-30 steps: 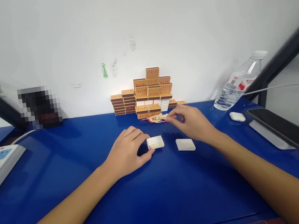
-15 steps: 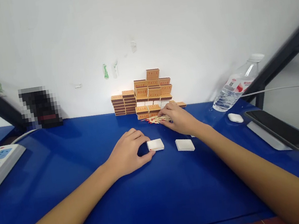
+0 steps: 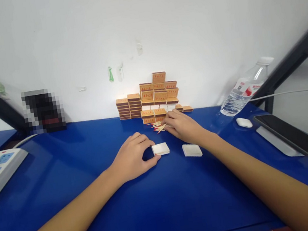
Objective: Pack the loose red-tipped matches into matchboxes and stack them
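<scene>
Between the thumb and fingers of my left hand (image 3: 134, 158) is a white matchbox tray (image 3: 161, 149), lying flat on the blue table with a red-tipped match along its near edge. My right hand (image 3: 183, 126) is closed at the loose pile of matches (image 3: 155, 125), and several red-headed matches stick out from its fingertips to the left. Part of the pile is hidden behind that hand. A second white tray (image 3: 192, 150) lies on the table just below my right wrist.
Orange matchboxes (image 3: 147, 96) are stacked against the wall behind the pile, with more (image 3: 134, 106) on the left. To the right are a water bottle (image 3: 236, 97), a white earbud case (image 3: 244, 122) and a phone (image 3: 293, 135). A power strip (image 3: 8, 168) lies at the left.
My right hand has drawn slightly toward me, pulling matches out from the pile in its fingertips. My left hand stays on the white tray.
</scene>
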`<action>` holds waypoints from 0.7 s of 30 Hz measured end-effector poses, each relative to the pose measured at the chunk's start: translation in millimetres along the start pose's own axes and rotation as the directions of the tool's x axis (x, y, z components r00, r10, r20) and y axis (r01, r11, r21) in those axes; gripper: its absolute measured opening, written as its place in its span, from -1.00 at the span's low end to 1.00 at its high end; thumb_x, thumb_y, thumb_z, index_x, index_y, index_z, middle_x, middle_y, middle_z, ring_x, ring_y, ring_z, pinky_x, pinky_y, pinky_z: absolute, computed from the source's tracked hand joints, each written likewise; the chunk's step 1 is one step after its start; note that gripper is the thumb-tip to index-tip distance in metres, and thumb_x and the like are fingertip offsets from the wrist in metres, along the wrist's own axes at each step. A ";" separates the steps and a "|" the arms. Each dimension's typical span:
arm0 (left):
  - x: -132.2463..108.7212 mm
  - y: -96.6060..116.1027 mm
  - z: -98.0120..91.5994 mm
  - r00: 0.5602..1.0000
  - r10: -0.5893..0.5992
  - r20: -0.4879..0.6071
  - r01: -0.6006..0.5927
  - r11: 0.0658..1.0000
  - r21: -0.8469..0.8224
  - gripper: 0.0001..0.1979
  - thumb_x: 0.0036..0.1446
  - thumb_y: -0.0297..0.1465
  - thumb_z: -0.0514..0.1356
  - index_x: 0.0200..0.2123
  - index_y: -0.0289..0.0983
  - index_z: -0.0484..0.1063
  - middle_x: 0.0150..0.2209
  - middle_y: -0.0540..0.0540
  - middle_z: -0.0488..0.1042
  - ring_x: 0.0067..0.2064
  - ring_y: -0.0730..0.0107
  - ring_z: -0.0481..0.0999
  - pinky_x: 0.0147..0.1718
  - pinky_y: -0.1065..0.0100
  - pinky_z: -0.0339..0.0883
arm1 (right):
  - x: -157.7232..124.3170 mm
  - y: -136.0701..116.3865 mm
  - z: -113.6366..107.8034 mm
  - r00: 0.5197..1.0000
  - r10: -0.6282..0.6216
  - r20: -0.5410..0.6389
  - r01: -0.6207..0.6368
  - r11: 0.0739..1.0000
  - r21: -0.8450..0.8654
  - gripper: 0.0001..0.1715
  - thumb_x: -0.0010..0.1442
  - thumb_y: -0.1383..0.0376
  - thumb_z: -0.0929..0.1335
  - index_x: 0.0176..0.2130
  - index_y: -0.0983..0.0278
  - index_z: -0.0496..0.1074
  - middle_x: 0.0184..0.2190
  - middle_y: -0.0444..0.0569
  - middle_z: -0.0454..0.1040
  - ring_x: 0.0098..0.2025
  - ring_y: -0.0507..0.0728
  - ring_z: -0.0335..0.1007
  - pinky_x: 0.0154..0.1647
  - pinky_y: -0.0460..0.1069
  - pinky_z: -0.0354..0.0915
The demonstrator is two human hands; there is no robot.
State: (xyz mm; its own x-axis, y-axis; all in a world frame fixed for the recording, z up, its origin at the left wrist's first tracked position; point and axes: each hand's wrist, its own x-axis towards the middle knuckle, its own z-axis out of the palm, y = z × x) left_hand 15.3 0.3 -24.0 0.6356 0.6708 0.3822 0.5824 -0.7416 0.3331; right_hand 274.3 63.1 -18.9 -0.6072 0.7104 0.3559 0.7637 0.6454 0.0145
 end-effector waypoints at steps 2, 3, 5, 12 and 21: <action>0.5 -1.1 -0.5 1.000 0.004 -0.007 -0.004 1.000 0.004 -0.76 0.28 -0.23 0.32 -0.09 -0.25 0.56 -0.17 -0.11 0.57 -0.09 0.15 0.47 -0.01 0.05 0.42 | 1.3 -2.3 -0.2 1.000 -0.009 0.010 0.009 1.000 -0.011 -0.77 0.43 0.39 0.26 -0.15 0.32 0.51 -0.15 0.17 0.48 -0.06 0.29 0.34 0.05 0.17 0.32; 0.7 -1.9 -0.6 1.000 0.004 -0.012 -0.004 1.000 0.008 -0.76 0.28 -0.23 0.32 -0.09 -0.26 0.56 -0.17 -0.12 0.57 -0.09 0.14 0.47 -0.01 0.06 0.42 | 1.8 -3.2 -0.7 1.000 -0.013 0.013 0.013 1.000 -0.022 -0.76 0.43 0.39 0.25 -0.17 0.33 0.51 -0.16 0.17 0.49 -0.07 0.29 0.35 0.04 0.17 0.33; 0.9 -4.0 -0.6 1.000 0.003 -0.021 -0.002 1.000 0.020 -0.75 0.27 -0.23 0.32 -0.09 -0.26 0.56 -0.17 -0.12 0.57 -0.09 0.14 0.47 -0.01 0.06 0.41 | 2.0 -4.2 -2.5 1.000 -0.023 0.011 0.024 0.999 -0.048 -0.73 0.44 0.39 0.24 -0.21 0.32 0.52 -0.20 0.17 0.50 -0.09 0.29 0.34 0.03 0.18 0.33; 1.5 -6.7 -0.9 0.997 -0.054 -0.058 0.058 0.996 0.067 -0.77 0.27 -0.24 0.33 -0.10 -0.24 0.57 -0.15 -0.12 0.59 -0.08 0.12 0.49 -0.02 0.06 0.40 | -3.1 -2.8 -14.8 0.989 -0.042 -0.141 0.047 0.998 0.031 -0.78 0.43 0.36 0.28 -0.22 0.27 0.51 -0.25 0.15 0.55 -0.11 0.31 0.34 -0.06 0.19 0.35; 1.6 -6.4 0.2 0.995 -0.049 -0.082 0.053 0.997 0.056 -0.80 0.26 -0.26 0.33 -0.14 -0.26 0.56 -0.19 -0.10 0.59 -0.11 0.15 0.49 -0.05 0.10 0.41 | -11.3 -49.7 -20.0 0.986 -0.139 -0.097 0.163 0.932 0.323 -0.86 0.46 0.35 0.32 -0.14 0.24 0.51 -0.21 0.05 0.56 -0.10 0.22 0.38 -0.05 0.12 0.35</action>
State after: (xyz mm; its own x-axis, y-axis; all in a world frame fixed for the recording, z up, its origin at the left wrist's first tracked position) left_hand 12.7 6.1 -25.7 0.5625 0.7029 0.4353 0.6429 -0.7029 0.3043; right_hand 247.6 17.4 -5.0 -0.6829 0.5835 0.4395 0.5423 0.8080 -0.2302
